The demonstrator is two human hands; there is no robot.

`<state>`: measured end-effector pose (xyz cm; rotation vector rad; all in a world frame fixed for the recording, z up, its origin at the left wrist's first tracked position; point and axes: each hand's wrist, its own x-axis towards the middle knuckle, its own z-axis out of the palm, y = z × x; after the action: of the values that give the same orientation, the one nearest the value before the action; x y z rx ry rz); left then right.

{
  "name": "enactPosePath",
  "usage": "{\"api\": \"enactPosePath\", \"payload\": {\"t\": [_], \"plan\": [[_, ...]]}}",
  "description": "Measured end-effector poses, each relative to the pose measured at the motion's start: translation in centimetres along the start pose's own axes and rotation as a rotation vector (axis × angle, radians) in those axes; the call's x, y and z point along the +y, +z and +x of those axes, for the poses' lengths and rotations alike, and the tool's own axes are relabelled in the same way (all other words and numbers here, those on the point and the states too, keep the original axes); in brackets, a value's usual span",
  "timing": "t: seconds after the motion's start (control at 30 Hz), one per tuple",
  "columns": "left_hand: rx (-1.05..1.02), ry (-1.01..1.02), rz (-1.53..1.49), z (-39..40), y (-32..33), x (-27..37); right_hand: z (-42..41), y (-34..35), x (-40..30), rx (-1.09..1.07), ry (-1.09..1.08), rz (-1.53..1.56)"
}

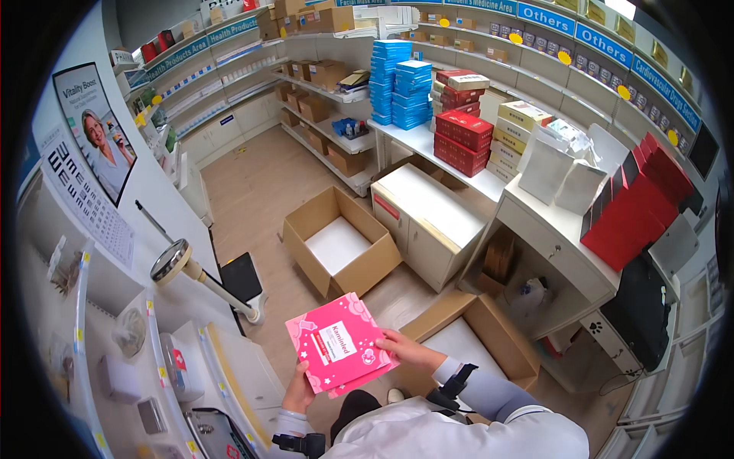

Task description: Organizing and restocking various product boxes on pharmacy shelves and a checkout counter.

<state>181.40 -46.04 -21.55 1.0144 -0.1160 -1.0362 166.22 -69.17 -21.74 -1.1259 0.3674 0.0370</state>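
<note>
A flat pink box (361, 338) with white printing and a white label is in front of my body, tilted. A second pink edge (358, 383) shows under it, so there seem to be two stacked boxes. My left hand (300, 387) grips the near left corner, thumb on top. At the right edge, my right hand (404, 350) holds it with the thumb on the upper face and the other fingers hidden below. Beyond the pink box stands an open cardboard carton (370, 272). Another open carton (504, 333) sits by my right forearm; white material lines both bottoms.
A white cabinet (433, 201) stands behind the cartons. On the right is a desk (550, 244) carrying red boxes (636, 206). Blue boxes (410, 94) are stacked on a far table (416, 136). A weighing scale (243, 281) and shelves (166, 367) are to the left.
</note>
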Motion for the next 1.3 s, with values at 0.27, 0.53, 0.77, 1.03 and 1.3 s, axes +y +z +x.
{"api": "enactPosePath", "payload": {"t": [0.27,0.53,0.77,1.03,1.3], "plan": [[-0.040,-0.126,0.049,13.8,-2.8,5.7,9.6,-2.3,-4.8,0.158,0.104,0.084],[-0.204,-0.246,0.114,30.3,-0.8,13.9,19.4,-6.5,-10.3,0.362,-0.096,0.130],[-0.374,-0.408,0.138,43.1,4.6,13.2,22.0,-13.0,-12.8,0.527,-0.201,0.468],[-0.496,-0.384,0.199,55.1,16.2,11.8,23.0,-24.5,-20.6,0.662,-0.194,0.360],[-0.427,-0.456,0.115,65.1,22.4,8.6,26.5,-36.7,-25.7,0.632,-0.246,0.382]]}}
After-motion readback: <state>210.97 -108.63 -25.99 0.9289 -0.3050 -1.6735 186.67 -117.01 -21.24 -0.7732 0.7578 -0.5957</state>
